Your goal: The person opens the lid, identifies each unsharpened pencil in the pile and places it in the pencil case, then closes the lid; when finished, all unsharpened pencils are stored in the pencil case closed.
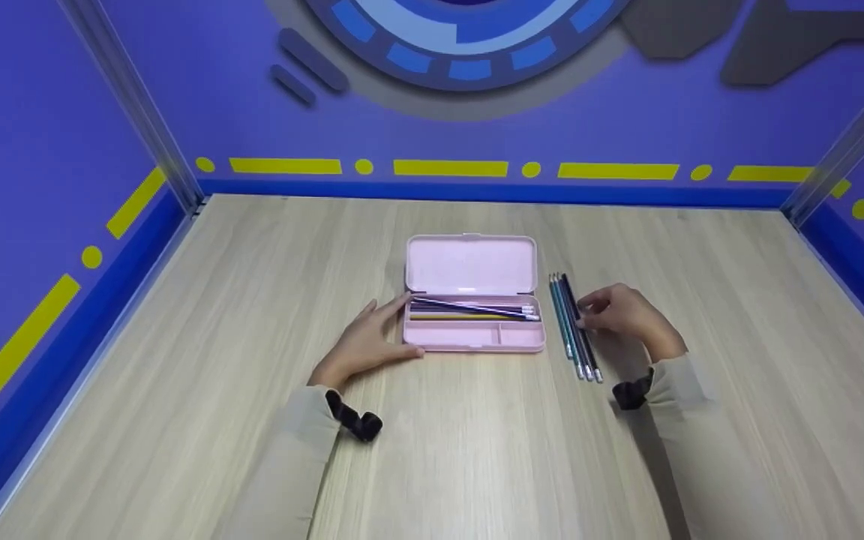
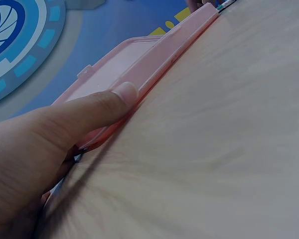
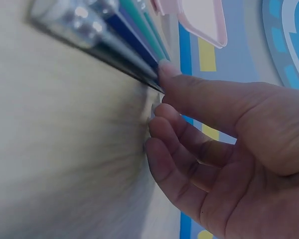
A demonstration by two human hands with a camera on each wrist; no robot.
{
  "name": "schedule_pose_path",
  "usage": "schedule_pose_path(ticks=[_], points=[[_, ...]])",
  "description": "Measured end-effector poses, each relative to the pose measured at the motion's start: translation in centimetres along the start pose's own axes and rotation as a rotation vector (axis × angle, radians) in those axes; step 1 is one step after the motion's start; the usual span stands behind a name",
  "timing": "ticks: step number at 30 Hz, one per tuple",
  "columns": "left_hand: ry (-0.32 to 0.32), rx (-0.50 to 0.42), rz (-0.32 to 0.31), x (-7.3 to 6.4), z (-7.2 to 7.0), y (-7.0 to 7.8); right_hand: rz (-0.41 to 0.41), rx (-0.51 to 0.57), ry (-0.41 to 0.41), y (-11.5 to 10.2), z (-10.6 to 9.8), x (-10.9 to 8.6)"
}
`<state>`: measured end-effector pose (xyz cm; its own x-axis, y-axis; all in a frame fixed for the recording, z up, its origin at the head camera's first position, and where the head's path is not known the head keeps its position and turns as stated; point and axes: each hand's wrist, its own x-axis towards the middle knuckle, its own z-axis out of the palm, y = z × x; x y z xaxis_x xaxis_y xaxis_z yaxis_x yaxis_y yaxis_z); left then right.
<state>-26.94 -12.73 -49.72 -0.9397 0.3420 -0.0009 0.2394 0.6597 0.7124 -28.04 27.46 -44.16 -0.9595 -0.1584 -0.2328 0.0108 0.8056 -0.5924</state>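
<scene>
An open pink pencil case stands mid-table with its lid tipped back. Several pencils, dark ones and a yellow one, lie in its rear compartment. My left hand holds the case at its left end, thumb against the front wall and fingers by the back corner. To the right of the case, several teal and dark pencils lie side by side on the table. My right hand pinches the outermost dark pencil at its right side; the index fingertip is hidden behind the thumb in the right wrist view.
The wooden table is bounded by a blue patterned back wall and side walls. Two smaller front compartments of the case hold nothing visible. Black wrist cameras sit on both sleeves.
</scene>
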Motion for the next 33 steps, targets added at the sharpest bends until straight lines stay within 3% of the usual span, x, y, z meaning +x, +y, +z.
schedule_pose_path(ticks=[7,14,33], points=[[0.001,0.002,0.005,-0.02,0.11,-0.03,0.049,0.048,0.042,0.49,0.01,0.11],[0.008,0.007,0.031,0.01,0.08,0.03,0.029,0.097,0.095,0.64,0.25,0.24],[0.015,0.0,0.03,-0.01,0.06,0.08,0.015,0.108,0.109,0.17,-0.65,0.33]])
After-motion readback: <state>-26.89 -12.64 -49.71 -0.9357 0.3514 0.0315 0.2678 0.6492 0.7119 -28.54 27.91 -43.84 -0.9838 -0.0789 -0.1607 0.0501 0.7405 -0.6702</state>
